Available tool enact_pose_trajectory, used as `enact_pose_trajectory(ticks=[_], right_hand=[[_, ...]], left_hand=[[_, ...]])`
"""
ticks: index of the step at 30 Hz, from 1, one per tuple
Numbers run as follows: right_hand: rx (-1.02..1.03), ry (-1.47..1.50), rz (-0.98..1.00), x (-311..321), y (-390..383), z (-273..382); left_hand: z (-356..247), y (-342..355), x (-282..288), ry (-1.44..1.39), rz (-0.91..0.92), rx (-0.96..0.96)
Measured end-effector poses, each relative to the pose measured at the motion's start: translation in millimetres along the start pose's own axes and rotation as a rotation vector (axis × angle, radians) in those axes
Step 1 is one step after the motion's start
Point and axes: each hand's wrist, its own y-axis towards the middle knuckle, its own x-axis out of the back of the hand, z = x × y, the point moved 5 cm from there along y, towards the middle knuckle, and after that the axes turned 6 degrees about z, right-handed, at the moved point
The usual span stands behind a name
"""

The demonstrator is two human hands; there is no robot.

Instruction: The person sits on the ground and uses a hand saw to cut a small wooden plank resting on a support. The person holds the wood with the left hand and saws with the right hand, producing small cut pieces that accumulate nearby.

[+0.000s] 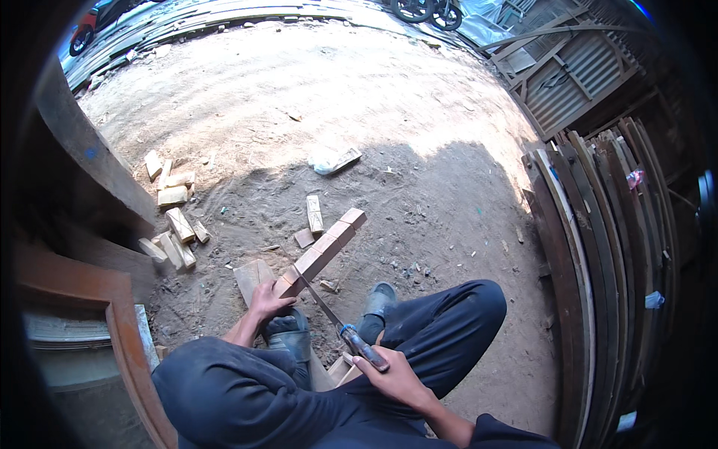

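My left hand (268, 301) grips the lower end of a long wooden bar (330, 241), which slants up to the right and has several cross lines along it. My right hand (390, 378) holds a hand tool by its blue and dark handle (363, 348). Its long narrow blade (321, 305), seemingly a saw, meets the bar just beyond my left hand. A flat wooden piece (248, 278) lies under the bar's lower end, between my bent legs and sandalled feet.
Cut wooden blocks (178, 223) lie on the dirt ground at left, near a wooden frame (118, 322). A small block (314, 213) and a pale bundle (333, 161) lie ahead. Boards (591, 247) lean at right. Parked motorbikes (422, 13) stand at the back.
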Motion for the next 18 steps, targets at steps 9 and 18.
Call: enact_pose_trajectory(ticks=[9,18], right_hand=[[-0.001,-0.049,0.010,8,5,13],[-0.045,-0.069,0.052,4,-1,2]], left_hand=[[-2,17,7,0.130,0.104,-0.077],[9,16,-11,0.182,0.013,-0.204]])
